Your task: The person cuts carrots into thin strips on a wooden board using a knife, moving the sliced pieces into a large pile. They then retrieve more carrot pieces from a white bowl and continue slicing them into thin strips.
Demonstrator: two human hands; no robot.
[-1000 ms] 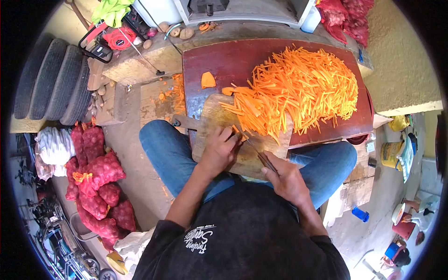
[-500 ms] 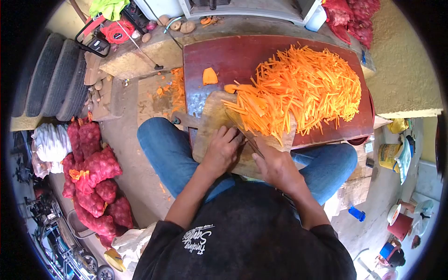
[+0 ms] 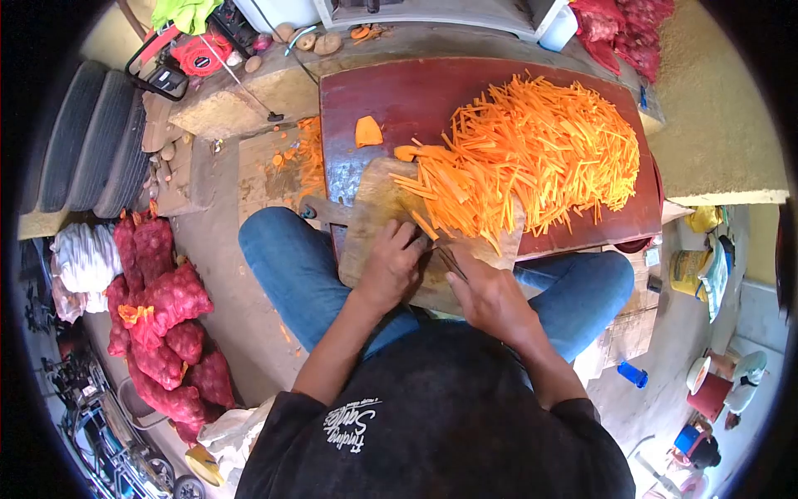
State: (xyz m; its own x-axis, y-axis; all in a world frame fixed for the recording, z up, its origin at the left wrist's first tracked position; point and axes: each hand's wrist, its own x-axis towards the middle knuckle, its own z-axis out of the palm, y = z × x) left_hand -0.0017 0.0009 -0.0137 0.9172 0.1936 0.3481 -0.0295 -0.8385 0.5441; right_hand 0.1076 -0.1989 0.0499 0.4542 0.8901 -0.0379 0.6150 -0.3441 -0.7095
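My right hand point(image 3: 492, 295) is closed round a knife point(image 3: 451, 264), which shows as a dark strip angled toward my left hand. My left hand point(image 3: 391, 264) rests on the wooden cutting board point(image 3: 374, 195) with its fingers curled beside the blade. Whatever sits under those fingers is hidden. A loose carrot stick point(image 3: 424, 224) lies just past the fingertips. Beyond the board, a large heap of carrot sticks point(image 3: 540, 154) spreads over the board's far edge and the dark red table point(image 3: 391, 91). A thick carrot piece point(image 3: 368, 131) lies apart on the table's left side.
The board's edge is close to my lap, between my bent knees. Carrot scraps point(image 3: 309, 158) lie on cardboard to the left. Red net sacks point(image 3: 170, 333) and stacked tyres point(image 3: 87, 141) stand further left. A blue object point(image 3: 632, 373) is on the floor at right.
The knife has changed angle, and less of its blade shows beyond my right hand. A carrot stick now lies apart near my left fingertips. The whole view has shifted slightly.
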